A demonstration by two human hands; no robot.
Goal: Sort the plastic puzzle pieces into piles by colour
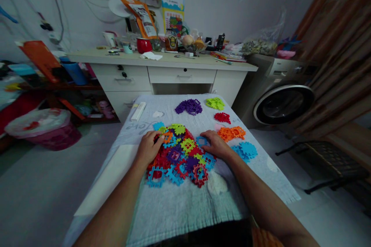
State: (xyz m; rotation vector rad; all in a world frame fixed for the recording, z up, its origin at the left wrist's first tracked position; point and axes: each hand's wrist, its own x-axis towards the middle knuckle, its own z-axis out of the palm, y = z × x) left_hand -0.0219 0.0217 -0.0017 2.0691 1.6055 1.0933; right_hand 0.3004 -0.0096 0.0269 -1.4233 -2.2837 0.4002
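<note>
A mixed heap of colourful plastic interlocking tiles [181, 154] lies in the middle of a pale blue towel [185, 204] spread over a small table. My left hand [149, 147] rests on the heap's left edge, fingers curled over an orange tile [167, 136]. My right hand [216, 144] lies on the heap's right edge, fingers bent down onto a blue tile [202, 141]. Sorted piles sit beyond: purple [189, 106], lime green [215, 103], red [222, 117], orange [231, 133] and blue [245, 150].
A white tube [138, 111] lies at the towel's far left. Behind the table stands a cluttered cream desk [162, 71] with drawers. A washing machine [282, 100] is at the right, a dark chair [327, 158] beside it, and a pink covered tub [43, 129] on the floor at left.
</note>
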